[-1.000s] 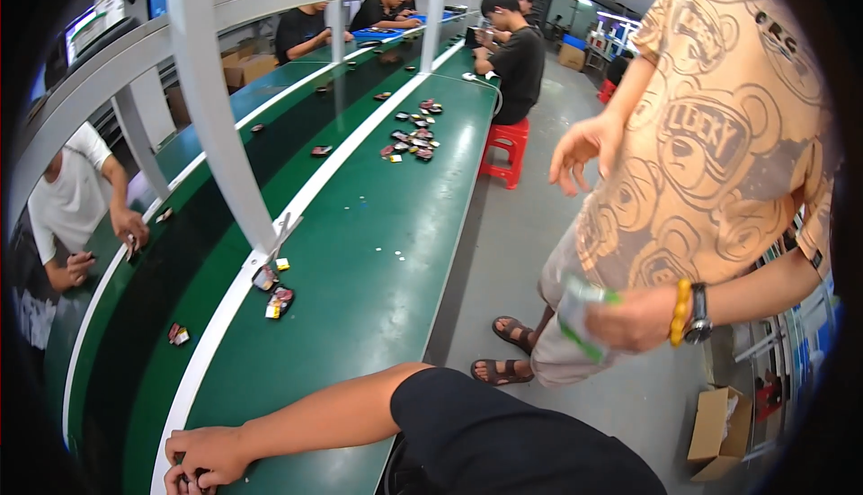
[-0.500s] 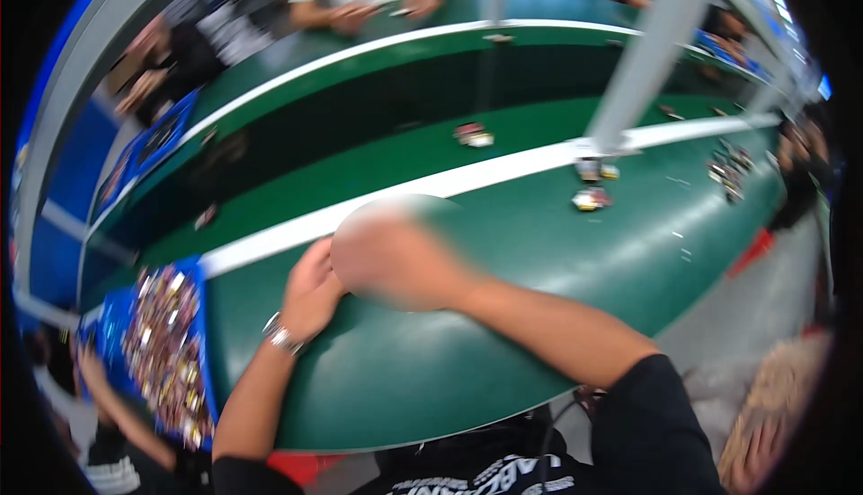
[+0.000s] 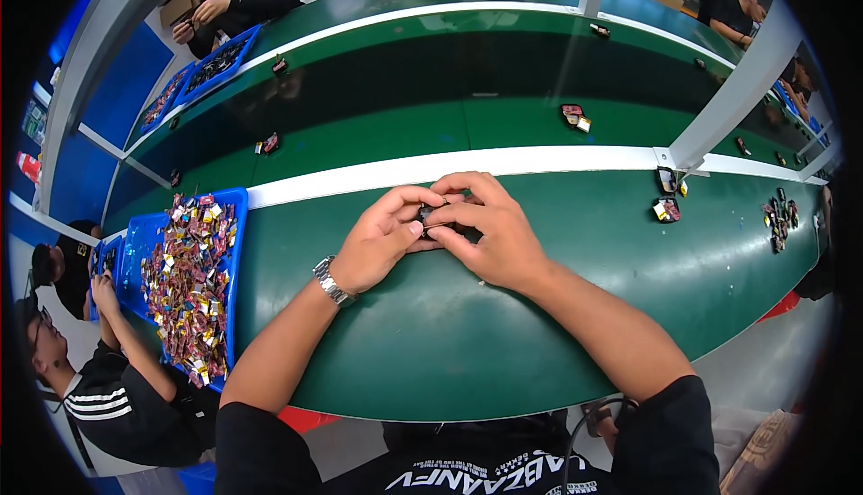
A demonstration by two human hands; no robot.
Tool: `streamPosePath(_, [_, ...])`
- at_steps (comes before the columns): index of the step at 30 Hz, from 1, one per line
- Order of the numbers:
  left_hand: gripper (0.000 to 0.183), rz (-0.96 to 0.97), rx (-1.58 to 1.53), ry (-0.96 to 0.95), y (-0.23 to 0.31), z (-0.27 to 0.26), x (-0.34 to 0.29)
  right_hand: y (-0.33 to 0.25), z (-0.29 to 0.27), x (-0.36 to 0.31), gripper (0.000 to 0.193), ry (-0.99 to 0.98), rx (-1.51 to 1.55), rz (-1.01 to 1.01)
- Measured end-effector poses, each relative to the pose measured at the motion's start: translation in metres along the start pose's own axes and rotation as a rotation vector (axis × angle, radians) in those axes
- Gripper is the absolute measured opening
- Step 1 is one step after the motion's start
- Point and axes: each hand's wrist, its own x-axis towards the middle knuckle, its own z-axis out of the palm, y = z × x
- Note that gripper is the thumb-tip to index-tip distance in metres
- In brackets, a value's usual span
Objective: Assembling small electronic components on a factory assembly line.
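Note:
Over the green tabletop, both of my hands meet in front of the white rail. My left hand, with a metal watch at its wrist, pinches a small black part between thumb and fingers. From the other side, the thumb and fingers of my right hand close on the same part. Fingers cover most of it, so its full shape is hidden.
At my left stands a blue tray heaped with small circuit boards with wires and silver pieces. Beyond the white rail runs a green conveyor belt carrying small assemblies. A grey post rises at right, near more assemblies. Other people sit around.
The view has shifted and sharpened. My right hand, blurred and partly over the left before, now sits beside it with fingers on the black part.

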Motion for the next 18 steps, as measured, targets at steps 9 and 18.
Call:
streamPosePath(9, [0.03,0.001,-0.094,-0.03,-0.0023,-0.0044,-0.0002,-0.0055,0.0006,-0.0004,0.013,0.039,-0.036,-0.047])
streamPosePath(18, [0.029,0.028,-0.093,-0.022,-0.0029,-0.0059,-0.0019,-0.0101,0.0031,0.0011,0.014,0.108,-0.102,-0.157])
